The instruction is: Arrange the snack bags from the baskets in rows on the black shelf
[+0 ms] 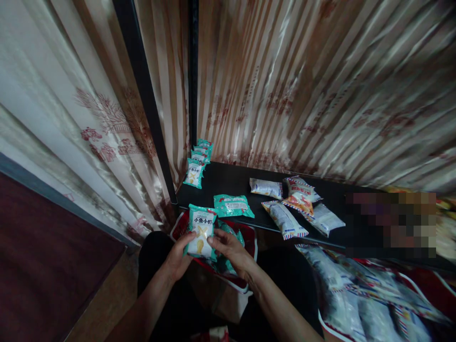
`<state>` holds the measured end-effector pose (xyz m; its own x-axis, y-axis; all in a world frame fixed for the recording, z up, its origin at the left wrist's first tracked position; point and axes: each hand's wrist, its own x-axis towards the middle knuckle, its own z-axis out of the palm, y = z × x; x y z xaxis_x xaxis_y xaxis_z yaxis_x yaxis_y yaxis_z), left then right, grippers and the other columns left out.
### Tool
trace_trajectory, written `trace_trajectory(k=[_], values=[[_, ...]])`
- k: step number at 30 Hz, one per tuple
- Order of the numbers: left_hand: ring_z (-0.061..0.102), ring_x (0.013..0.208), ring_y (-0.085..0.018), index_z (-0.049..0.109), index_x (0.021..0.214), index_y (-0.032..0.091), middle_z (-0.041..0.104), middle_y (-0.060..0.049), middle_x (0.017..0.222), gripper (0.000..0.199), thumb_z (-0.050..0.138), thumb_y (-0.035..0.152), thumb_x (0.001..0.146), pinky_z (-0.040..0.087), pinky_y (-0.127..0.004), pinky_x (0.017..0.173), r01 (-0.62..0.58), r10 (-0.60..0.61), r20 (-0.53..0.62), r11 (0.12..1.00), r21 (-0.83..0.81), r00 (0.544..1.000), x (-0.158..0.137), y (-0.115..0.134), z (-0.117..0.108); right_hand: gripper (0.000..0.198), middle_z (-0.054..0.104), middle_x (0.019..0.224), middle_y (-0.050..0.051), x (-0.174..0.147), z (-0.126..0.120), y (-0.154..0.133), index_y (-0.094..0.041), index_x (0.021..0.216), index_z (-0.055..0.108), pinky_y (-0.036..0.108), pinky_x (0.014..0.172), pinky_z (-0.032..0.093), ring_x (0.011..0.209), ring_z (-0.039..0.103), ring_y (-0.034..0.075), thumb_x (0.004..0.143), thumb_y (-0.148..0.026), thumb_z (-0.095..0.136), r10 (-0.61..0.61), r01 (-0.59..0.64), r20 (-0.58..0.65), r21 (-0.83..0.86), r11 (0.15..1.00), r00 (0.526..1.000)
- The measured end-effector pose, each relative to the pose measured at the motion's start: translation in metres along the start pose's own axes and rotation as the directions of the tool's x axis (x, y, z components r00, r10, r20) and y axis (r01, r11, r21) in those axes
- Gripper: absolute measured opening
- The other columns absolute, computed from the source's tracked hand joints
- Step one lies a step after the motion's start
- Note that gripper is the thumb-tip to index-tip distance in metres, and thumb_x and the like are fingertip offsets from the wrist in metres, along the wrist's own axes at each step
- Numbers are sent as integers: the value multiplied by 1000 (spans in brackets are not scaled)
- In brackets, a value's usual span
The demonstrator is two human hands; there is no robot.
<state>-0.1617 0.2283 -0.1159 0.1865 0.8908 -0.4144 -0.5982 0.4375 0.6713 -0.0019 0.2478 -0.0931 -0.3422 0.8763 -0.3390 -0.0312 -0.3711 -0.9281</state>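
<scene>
Between my two hands is a teal and white snack bag [200,232], held upright with its printed front toward me. My left hand [181,254] grips its lower left side, thumb on the front. On the right side, my right hand [228,248] has its thumb on the front of the same bag and its fingers behind. Below them stands a red bag with a white rim [252,247], holding more teal snack bags [230,229]. Another teal snack bag [233,206] lies on the black shelf just beyond my hands.
Several teal snack bags [194,172] stand in a row at the shelf's [228,178] left corner. Blue-white and orange snack bags [285,219] lie farther right. A red bag [423,280] full of snack bags sits at lower right. Curtains [256,95] and a black post [151,95] border the shelf.
</scene>
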Motion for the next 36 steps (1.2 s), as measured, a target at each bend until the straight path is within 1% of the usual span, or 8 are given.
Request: trace_trajectory(k=[3,6,9,11,13,17,25,36], values=[[64,98,-30,66,103,13,69,-13,103,46,70,41,66,50,-39,85,-40,42,-23,997,66,999,7,6,-1,50,70,84,5,7,1,-1,-18,103,65,29,67,50,73,65,18,63,-46,74,-20,21,-9,55,998,1000],[61,103,-28,65,105,17,67,-10,110,47,74,39,64,47,-39,90,-154,192,-152,961,231,970,22,11,-4,47,70,93,6,22,2,-2,-19,102,64,36,79,51,85,65,23,63,-44,74,-101,103,-75,19,995,992],[57,109,-27,65,101,19,65,-10,111,40,74,33,64,42,-39,98,-279,468,-279,808,519,838,37,17,-7,44,69,102,7,49,0,-4,-19,103,62,39,83,50,94,64,25,65,-40,72,-232,214,-205,-103,971,951],[53,114,-26,64,105,20,62,-10,115,39,70,28,68,37,-39,103,-334,641,-253,648,684,725,44,20,-6,44,68,105,9,72,0,-6,-18,106,60,40,85,50,97,63,26,68,-40,69,-320,278,-255,-187,942,913],[48,121,-25,61,112,21,57,-10,124,39,63,25,73,31,-38,108,-390,735,-154,512,766,661,48,22,-3,46,67,107,9,96,0,-8,-17,110,57,40,87,48,97,62,25,70,-39,65,-394,314,-289,-284,906,872],[43,126,-24,58,118,22,46,-7,138,42,57,20,76,32,-35,108,-435,715,-69,495,752,695,59,23,1,48,67,108,9,141,7,-12,-17,116,54,39,88,47,96,62,23,72,-34,62,-433,276,-334,-425,862,837],[33,134,-23,55,124,19,40,-6,144,51,55,15,73,20,-34,114,-330,650,-115,520,788,751,91,28,-11,45,68,106,5,192,17,-3,-20,118,55,35,87,48,94,63,21,75,-32,61,-376,195,-301,-491,849,876],[26,138,-22,37,137,12,27,-10,150,55,41,19,83,23,-36,113,-129,629,-38,218,967,777,112,26,-23,35,70,101,2,205,15,-11,-23,111,59,32,83,50,89,64,19,77,-30,60,-316,129,-252,-559,819,915]])
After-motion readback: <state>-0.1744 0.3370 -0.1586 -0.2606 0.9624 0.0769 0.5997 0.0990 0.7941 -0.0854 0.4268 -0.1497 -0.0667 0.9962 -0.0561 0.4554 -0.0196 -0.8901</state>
